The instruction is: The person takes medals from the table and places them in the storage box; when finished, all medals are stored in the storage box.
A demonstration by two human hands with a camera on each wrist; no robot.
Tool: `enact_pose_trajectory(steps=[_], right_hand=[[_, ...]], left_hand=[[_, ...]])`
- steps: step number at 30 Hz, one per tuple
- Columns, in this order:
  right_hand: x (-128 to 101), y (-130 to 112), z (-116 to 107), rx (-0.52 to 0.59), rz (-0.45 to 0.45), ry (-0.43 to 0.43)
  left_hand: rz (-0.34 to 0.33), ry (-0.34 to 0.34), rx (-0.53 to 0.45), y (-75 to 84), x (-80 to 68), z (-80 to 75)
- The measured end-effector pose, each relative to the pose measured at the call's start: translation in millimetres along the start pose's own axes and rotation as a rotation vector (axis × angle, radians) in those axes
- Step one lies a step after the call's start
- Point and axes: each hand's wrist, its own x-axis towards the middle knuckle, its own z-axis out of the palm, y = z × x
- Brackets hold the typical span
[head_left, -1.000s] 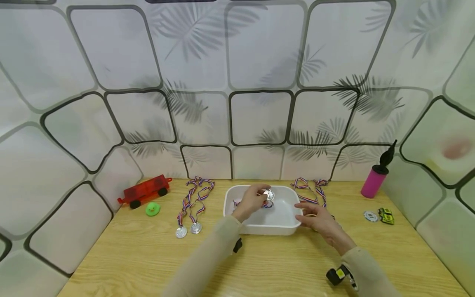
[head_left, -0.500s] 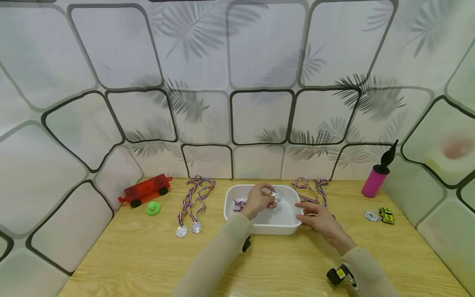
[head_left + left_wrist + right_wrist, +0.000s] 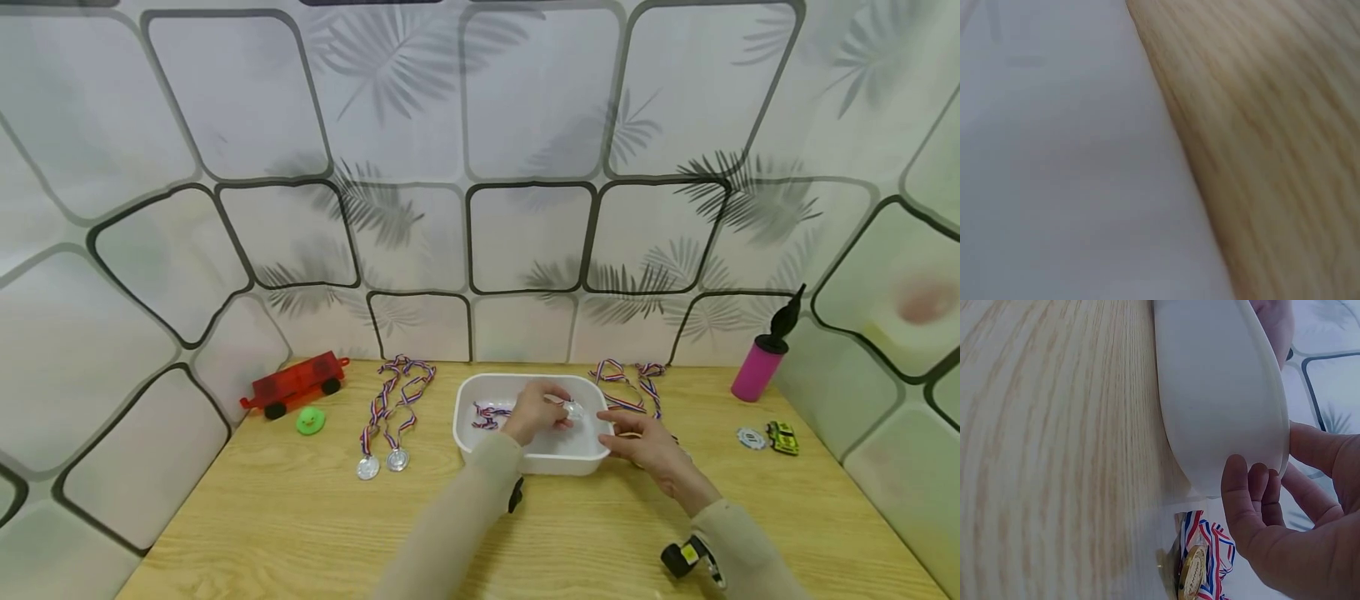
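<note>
A pale wall covering, patterned with grey leaves and rounded blocks, is rising behind the tabletop, whose light wooden grain is showing clearly. Near the wall covering, a white basin is standing on this surface, and the grip of the right hand is holding its right end. Inside the basin, the left hand is pinching a silver medal in its grip.

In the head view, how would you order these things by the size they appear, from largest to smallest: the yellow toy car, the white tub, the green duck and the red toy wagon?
1. White tub
2. Red toy wagon
3. Green duck and yellow toy car: they look too alike to rank.
</note>
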Motion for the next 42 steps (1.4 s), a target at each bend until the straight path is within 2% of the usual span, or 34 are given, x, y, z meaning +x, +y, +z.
enact_pose_trajectory(steps=[12, 16, 20, 24, 28, 32, 36, 42], right_hand=[[-1, -1, 1, -0.015, 0.009, 0.008], [-1, -2, 1, -0.025, 0.007, 0.008], [-1, -3, 1, -0.029, 0.009, 0.002], [0, -2, 1, -0.026, 0.012, -0.001], [0, -1, 1, -0.019, 0.011, -0.003], [0, -1, 1, -0.012, 0.004, -0.007], [0, -2, 2, -0.017, 0.003, -0.001], [0, -2, 2, -0.017, 0.018, 0.006]], left_hand=[[-0.093, -0.017, 0.162, 1.0, -4.8, 9.0], [-0.088, -0.03, 0.238, 0.8, -5.1, 10.3], [-0.074, -0.043, 0.269, 0.3, -5.6, 10.3], [-0.062, -0.053, 0.247, 0.2, -4.8, 7.2], [-0.008, -0.073, 0.221, -0.4, -3.8, -0.5], [0.036, -0.122, 0.155, -0.9, -2.3, -12.1], [0.03, -0.166, 0.09, -0.5, -2.5, -25.7], [0.025, -0.184, 0.04, 0.0, -8.4, -46.4]])
